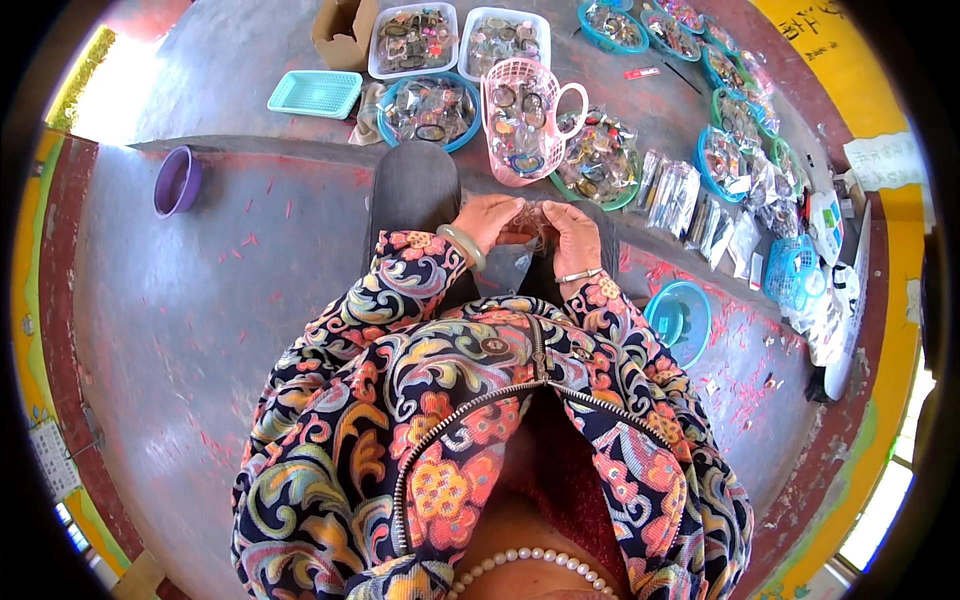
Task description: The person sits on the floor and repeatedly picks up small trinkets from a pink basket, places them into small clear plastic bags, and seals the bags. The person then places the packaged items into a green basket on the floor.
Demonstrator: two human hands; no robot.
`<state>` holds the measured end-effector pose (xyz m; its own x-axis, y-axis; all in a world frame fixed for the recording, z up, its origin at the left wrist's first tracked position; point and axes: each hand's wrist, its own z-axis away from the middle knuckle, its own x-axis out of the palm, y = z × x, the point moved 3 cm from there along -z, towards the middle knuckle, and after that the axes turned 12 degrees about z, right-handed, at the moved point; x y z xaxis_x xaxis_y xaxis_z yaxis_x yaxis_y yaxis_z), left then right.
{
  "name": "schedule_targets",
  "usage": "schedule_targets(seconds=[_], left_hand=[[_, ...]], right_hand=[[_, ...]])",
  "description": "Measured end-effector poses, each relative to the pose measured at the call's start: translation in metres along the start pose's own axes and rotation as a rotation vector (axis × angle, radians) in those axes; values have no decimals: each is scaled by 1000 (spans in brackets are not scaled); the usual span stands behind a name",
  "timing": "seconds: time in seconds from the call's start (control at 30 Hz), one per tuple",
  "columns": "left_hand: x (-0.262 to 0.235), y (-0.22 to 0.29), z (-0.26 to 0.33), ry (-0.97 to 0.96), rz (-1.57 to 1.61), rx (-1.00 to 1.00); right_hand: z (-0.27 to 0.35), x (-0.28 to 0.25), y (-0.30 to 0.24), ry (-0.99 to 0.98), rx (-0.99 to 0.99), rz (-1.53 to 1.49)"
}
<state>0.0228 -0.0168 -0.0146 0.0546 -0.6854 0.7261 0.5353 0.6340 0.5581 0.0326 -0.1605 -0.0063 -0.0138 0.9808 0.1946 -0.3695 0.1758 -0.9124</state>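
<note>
Above my lap, my left hand [486,222] and my right hand [576,238] are close together, fingers pinched. Between them is a small see-through, crinkled piece that looks like a clear plastic bag [534,218]; what is inside, if anything, is too small to tell. Just beyond my hands stands a pink plastic basket [515,165] with a handle, holding packets with round dark-rimmed items. To its left sits a blue round basket [470,132] of similar packets, and to its right a green basket [625,197] heaped with more.
Two white tubs [459,40] of packets and a cardboard box [340,38] stand at the back. A turquoise tray [315,93], a purple basin [178,183] and a teal basin [680,312] sit around me. Several filled baskets and wrapped packets [672,195] line the right side. Red scraps litter the floor.
</note>
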Motion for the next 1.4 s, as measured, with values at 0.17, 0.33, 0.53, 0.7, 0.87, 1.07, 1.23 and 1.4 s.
schedule_targets(seconds=[0.17,0.33,0.53,0.7,0.87,1.07,1.23,1.4], left_hand=[[-2,4,1,60,33,30],[-7,4,0,157,59,80],[-10,5,4,251,-5,168],[-10,4,3,279,-51,132],[-6,3,2,244,-53,48],[-5,2,0,219,-101,17],[-7,-1,-1,190,-111,11],[-5,3,4,201,-125,-7]], right_hand=[[-3,-1,-1,-74,70,93],[-3,-7,5,-138,101,268],[-22,-9,-5,-110,40,193],[-77,-7,-28,-60,-28,247],[-162,-2,-29,-1,-75,282],[-217,27,-49,130,57,394],[-205,12,-41,16,79,383],[-154,-33,-57,-76,-34,263]])
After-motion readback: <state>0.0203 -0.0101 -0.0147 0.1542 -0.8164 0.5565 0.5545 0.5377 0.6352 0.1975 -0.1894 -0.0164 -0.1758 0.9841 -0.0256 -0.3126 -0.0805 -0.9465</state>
